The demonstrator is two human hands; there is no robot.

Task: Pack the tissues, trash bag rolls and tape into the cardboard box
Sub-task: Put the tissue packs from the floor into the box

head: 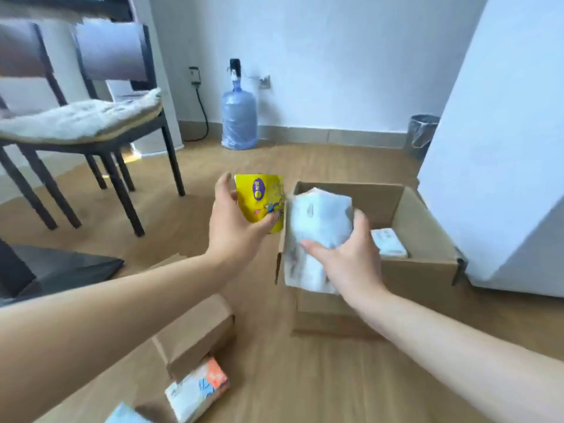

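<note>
Mid-packing — the right hand [345,257] grips a pale tissue pack [317,227] over the cardboard box [427,264], the left hand [235,224] holds a yellow roll [262,203] at its nine o'clock — next, lower both inside.

- No word, number or brand name can be read anywhere; the picture is blurred.
- The yellow pack [261,203], held in the left hand [235,227], carries a purple oval badge with a small yellow mark inside it, and coloured drawings lower down; any characters are too smeared to read.
- The pale blue tissue pack [317,215], gripped by the right hand [345,257], shows a faint grey mark near its top, illegible.
- The tissue pack on the floor [198,389] has an orange patch with white marks and blue squiggles, unreadable.
- The pack inside the cardboard box [427,270] shows only faint grey smudges.
</note>
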